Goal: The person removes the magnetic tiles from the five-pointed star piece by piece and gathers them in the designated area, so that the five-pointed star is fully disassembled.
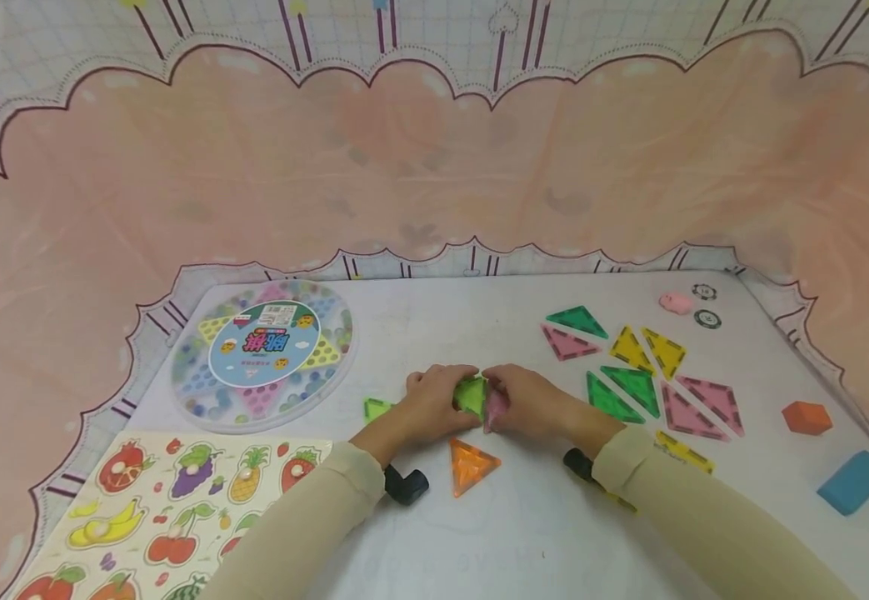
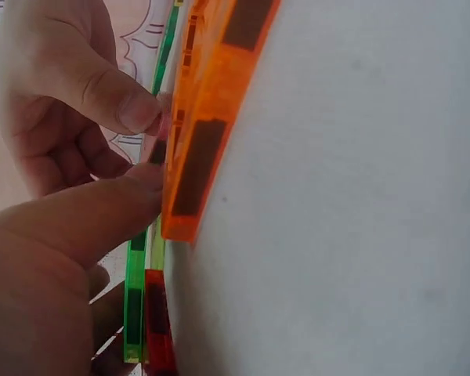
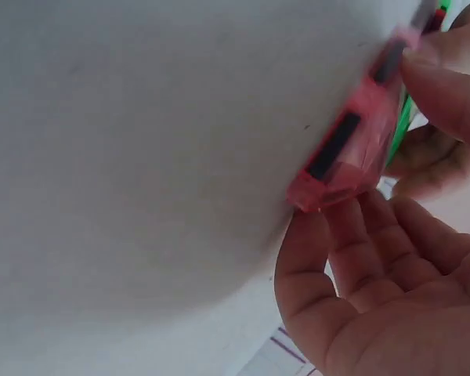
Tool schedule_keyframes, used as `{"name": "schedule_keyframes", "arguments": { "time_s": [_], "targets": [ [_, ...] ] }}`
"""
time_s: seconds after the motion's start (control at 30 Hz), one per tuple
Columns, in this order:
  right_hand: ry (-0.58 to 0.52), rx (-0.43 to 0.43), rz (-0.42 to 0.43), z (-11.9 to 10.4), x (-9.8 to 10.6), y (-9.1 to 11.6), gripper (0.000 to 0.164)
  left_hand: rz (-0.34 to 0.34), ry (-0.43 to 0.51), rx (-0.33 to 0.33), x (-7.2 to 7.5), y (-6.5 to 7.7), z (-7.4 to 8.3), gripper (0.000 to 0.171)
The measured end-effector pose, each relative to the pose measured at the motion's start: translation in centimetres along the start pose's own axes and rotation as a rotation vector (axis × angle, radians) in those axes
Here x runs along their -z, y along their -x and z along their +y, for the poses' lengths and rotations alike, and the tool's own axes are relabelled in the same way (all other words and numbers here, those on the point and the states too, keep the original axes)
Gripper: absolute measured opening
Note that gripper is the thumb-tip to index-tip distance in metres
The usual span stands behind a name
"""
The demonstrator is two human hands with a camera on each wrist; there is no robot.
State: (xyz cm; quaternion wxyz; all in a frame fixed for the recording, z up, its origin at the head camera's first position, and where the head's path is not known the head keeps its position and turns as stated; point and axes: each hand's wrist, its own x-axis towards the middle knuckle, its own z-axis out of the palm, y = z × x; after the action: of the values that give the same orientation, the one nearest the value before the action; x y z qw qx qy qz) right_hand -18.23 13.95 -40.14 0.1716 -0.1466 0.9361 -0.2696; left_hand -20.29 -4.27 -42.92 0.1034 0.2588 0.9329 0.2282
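Note:
My left hand (image 1: pixel 434 402) grips a light green triangular magnetic tile (image 1: pixel 470 395) over the middle of the table. Right beside it, my right hand (image 1: pixel 530 402) holds a pink magnetic tile (image 1: pixel 495 407), its edge against the green one. In the right wrist view the pink tile (image 3: pixel 348 129) shows dark magnets along its edge, with fingertips at its near end. An orange triangular tile (image 1: pixel 473 467) lies just in front of the hands. Another light green tile (image 1: pixel 377 408) shows partly behind the left wrist. A red tile (image 2: pixel 158 321) appears low in the left wrist view.
To the right lie pairs of green (image 1: pixel 632 390), yellow (image 1: pixel 662 352) and pink tiles (image 1: pixel 704 407). An orange block (image 1: pixel 806 417), blue block (image 1: pixel 854 482) and pink toy (image 1: pixel 676 302) lie farther right. A round marble game board (image 1: pixel 265 354) and fruit puzzle board (image 1: pixel 157 500) are left.

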Motion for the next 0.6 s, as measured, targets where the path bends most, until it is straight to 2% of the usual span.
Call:
{"name": "schedule_keyframes", "arguments": {
  "time_s": [0.27, 0.4, 0.5, 0.6],
  "targets": [
    [-0.033, -0.071, -0.046, -0.1, 0.1, -0.1, 0.067, 0.083, 0.016, 0.07, 0.3, -0.1, -0.4, 0.06],
    [-0.113, -0.114, -0.059, 0.7, 0.6, 0.1, 0.048, 0.086, 0.01, 0.068, 0.4, 0.1, -1.1, 0.056],
    [-0.146, -0.113, -0.031, 1.6, 1.3, 0.1, 0.03, 0.078, 0.022, 0.062, 0.6, 0.2, -1.5, 0.054],
    [-0.152, -0.106, 0.0, 2.7, 2.3, 0.1, 0.022, 0.064, 0.043, 0.072, 0.7, 0.3, -1.7, 0.053]
  ]
}}
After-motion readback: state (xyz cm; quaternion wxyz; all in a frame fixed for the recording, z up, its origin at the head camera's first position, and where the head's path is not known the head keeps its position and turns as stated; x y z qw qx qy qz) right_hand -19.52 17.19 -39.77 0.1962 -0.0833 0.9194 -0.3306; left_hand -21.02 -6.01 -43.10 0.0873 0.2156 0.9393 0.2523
